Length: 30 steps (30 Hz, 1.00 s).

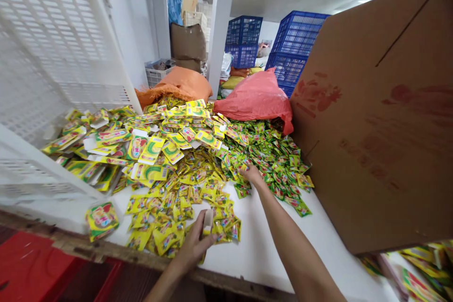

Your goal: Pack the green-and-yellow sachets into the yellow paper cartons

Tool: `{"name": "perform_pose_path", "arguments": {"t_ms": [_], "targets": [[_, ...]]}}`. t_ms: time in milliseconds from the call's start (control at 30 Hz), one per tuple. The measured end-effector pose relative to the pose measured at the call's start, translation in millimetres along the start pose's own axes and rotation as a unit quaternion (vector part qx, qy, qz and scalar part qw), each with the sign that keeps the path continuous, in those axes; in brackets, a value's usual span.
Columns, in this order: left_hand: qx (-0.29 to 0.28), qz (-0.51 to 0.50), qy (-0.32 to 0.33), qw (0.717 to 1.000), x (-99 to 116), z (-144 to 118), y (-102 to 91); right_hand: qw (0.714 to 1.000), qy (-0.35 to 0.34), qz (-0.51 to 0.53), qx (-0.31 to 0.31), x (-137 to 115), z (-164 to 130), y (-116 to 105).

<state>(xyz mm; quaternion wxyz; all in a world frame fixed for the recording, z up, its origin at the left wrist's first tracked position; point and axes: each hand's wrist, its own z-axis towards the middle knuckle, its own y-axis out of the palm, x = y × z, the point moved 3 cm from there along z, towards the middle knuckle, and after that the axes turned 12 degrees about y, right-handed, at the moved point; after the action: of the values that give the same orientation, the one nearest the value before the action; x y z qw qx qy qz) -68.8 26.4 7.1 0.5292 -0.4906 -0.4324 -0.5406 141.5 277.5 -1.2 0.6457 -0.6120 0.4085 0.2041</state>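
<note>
White box (208,219), visible length pointing away from me | left hand (194,241) pinches it | right hand (252,175) at green sachets (242,190), grip unclear

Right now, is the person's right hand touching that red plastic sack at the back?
Apart. The head view shows green sachets filling a clear gap between the right hand and the lower edge of the red plastic sack.
</note>
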Motion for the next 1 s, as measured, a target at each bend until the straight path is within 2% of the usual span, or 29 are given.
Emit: {"name": "perform_pose_path", "arguments": {"t_ms": [167,300,400,500,600,700,767,833,933,1000], "targets": [[-0.015,-0.012,-0.003,1.000,-11.4,-1.1,1.4,0.999,-0.009,-0.031,0.022,-0.1,-16.8,-3.2],[0.027,-0.026,-0.008,0.999,-22.9,-0.3,2.1,0.998,-0.056,-0.003,0.011,-4.9,-40.3,-19.5],[0.030,-0.064,0.014,0.997,-12.7,4.4,3.3,0.995,-0.087,0.022,-0.046,-3.9,-65.7,-35.7],[0.010,-0.088,0.078,0.993,12.9,13.6,10.7,0.988,-0.104,0.037,-0.108,-1.2,-102.0,-46.3],[-0.019,-0.076,0.107,0.991,29.4,21.8,29.4,0.972,-0.113,0.093,-0.182,-1.3,-141.0,-45.2],[-0.043,-0.064,0.084,0.994,25.7,22.4,51.6,0.952,-0.108,0.176,-0.228,-1.1,-167.2,-39.2],[-0.034,-0.048,0.069,0.996,17.5,19.2,60.3,0.947,-0.098,0.201,-0.230,1.1,-174.9,-38.4],[-0.003,0.014,0.056,0.998,9.7,15.4,62.1,0.947,-0.073,0.224,-0.218,3.5,-178.0,-42.3],[0.039,0.176,0.021,0.983,2.9,10.8,59.9,0.948,-0.024,0.275,-0.156,5.3,-183.7,-53.9],[0.028,0.248,0.006,0.968,0.5,9.0,62.0,0.953,-0.008,0.283,-0.110,6.1,-192.5,-58.0]]}}
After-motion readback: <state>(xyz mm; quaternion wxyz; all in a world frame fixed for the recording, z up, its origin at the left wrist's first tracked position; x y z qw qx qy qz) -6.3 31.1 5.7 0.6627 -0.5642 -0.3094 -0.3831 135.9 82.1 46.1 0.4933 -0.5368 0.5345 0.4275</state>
